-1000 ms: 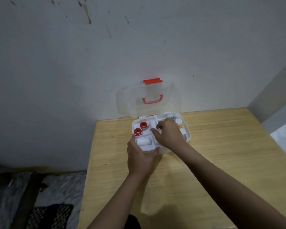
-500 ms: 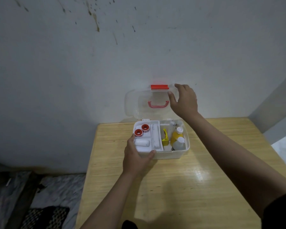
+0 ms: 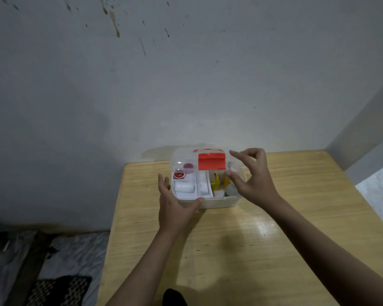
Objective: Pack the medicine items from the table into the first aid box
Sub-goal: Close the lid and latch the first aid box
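The white first aid box (image 3: 217, 203) stands at the far side of the wooden table (image 3: 274, 250), close to the wall. Its clear lid (image 3: 186, 160) with the red latch (image 3: 211, 161) is tilted halfway down over the box. My right hand (image 3: 254, 182) pinches the lid's right edge between thumb and fingers. My left hand (image 3: 175, 208) grips the box's front left corner. Inside I see a red-ringed tape roll (image 3: 179, 175), a white roll (image 3: 184, 187) and yellow items (image 3: 215, 184).
A grey stained wall (image 3: 186, 85) rises directly behind the box. The table's left edge (image 3: 113, 217) drops to a floor with cloth and a dark patterned mat (image 3: 60, 290). A wall corner (image 3: 363, 133) stands at the right.
My right hand left the box's inside, took the upright lid's top edge and has swung it down towards me to half shut. My left hand stays on the box.
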The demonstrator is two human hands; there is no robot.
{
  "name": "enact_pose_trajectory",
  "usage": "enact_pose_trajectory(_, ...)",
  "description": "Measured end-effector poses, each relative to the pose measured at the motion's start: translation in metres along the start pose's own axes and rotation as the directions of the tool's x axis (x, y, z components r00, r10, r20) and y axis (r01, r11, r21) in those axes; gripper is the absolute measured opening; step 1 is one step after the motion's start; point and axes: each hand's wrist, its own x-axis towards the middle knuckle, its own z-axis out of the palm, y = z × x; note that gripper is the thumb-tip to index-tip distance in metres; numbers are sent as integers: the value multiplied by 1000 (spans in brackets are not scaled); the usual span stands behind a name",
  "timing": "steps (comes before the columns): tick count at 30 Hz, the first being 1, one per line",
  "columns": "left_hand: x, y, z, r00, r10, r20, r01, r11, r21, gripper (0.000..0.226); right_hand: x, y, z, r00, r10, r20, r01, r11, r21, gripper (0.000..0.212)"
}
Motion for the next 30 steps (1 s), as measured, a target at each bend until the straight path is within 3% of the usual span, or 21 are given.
enact_pose_trajectory(5, -5, 3, -2, 990, 131, -50, -130, 991, 29, 125, -32, 10, 8, 998, 7, 65, -5, 1000, -30, 50)
enact_pose_trajectory(10, -8, 3, -2, 973, 231, -17, -228, 969, 90, 78, -57, 18, 22, 992, 74, 103, -64, 992, -105, 46)
enact_pose_trajectory(16, -3, 3, 3, 977, 171, -125, -172, 985, -1, 36, -58, 5, 23, 990, 137, 21, -137, 991, 9, 39)
enact_pose_trajectory(22, 0, -1, 4, 970, 185, -159, -188, 982, -3, 38, -39, -9, 30, 928, 364, -78, -360, 931, 58, 26)
enact_pose_trajectory(26, 2, -4, 3, 969, 192, -159, -197, 980, -20, 38, -36, -12, 28, 920, 387, -62, -382, 921, 82, 27)
enact_pose_trajectory(30, 1, -5, 3, 969, 192, -155, -200, 979, -34, 37, -44, -9, 18, 941, 333, 66, -338, 936, 100, 43)
